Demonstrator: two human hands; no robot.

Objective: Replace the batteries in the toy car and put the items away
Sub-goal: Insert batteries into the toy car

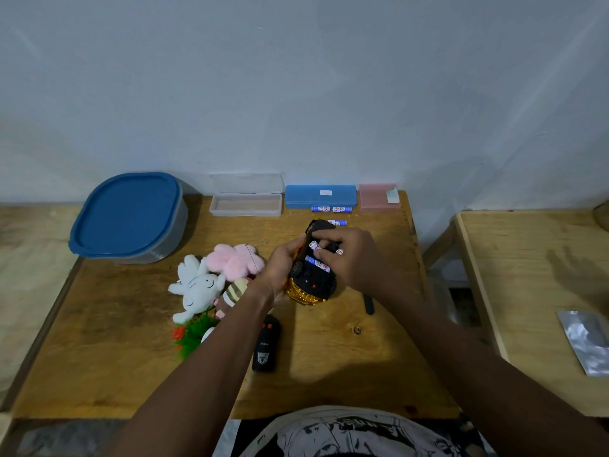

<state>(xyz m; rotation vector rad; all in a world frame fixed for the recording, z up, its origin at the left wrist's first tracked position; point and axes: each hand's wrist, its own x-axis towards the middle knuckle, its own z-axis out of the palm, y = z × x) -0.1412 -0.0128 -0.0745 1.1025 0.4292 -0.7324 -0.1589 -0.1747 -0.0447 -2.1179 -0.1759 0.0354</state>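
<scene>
- The toy car is held belly-up just above the counter; the left hand is clamped round its left flank, so that grip is closed on the car.
- The right hand is laid over the open battery bay from the right, its fingertips pressed on the upper battery, which sits raised at one end and, it seems, not fully seated.
- A second battery lies flat in the bay just below, its long axis across the car's width, running from upper left to lower right.
- The coming move is judged to turn on this: the raised battery is to be pushed down parallel to the seated one, and the right hand is the nearer and already on it.
- Three loose batteries lie beyond the car, just before the blue case; an open clear case stands to its left.
- The black remote lies near the left forearm, on the counter.
</scene>
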